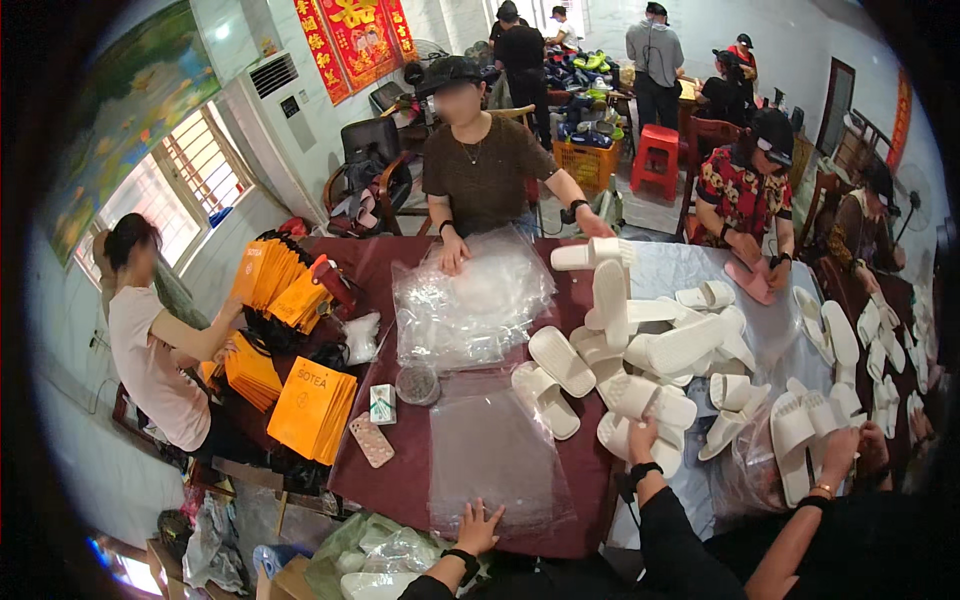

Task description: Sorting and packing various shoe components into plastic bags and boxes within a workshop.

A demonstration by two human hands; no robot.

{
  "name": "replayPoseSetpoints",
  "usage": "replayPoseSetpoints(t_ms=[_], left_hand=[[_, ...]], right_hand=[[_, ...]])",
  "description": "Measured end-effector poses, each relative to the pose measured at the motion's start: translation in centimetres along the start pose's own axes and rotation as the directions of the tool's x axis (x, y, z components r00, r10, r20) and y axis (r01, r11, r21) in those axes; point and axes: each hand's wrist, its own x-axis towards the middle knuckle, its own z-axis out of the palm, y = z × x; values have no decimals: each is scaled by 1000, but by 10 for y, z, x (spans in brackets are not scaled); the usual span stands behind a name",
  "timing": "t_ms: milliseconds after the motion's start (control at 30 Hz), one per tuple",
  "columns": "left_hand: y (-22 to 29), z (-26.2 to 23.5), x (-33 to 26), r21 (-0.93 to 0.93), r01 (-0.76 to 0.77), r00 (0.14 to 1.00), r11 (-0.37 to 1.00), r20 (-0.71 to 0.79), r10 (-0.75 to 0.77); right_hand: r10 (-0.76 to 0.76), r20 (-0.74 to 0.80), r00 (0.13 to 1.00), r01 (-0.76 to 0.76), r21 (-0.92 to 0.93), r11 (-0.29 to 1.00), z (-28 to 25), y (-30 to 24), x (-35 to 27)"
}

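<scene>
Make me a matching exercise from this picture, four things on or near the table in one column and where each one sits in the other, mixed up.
Things:
1. left hand
2. right hand
3. phone in a patterned case
4. red plastic stool

Places:
A. on the floor behind the table
B. flat on the clear plastic bags at the near edge
C. beside the stack of orange paper bags
D. on a white slipper in the pile

Pairs: 1-B, 2-D, 3-C, 4-A
</scene>
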Motion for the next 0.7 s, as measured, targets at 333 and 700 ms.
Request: replayPoseSetpoints(t_ms=[333,700], left_hand=[[-10,1,0,29,-75,997,997,33,74],[-13,2,-25,173,-157,986,972,-35,165]], right_hand=[[397,339,853,-514,411,753,-42,12,-143],[498,435,750,-652,609,451,10,-19,-199]])
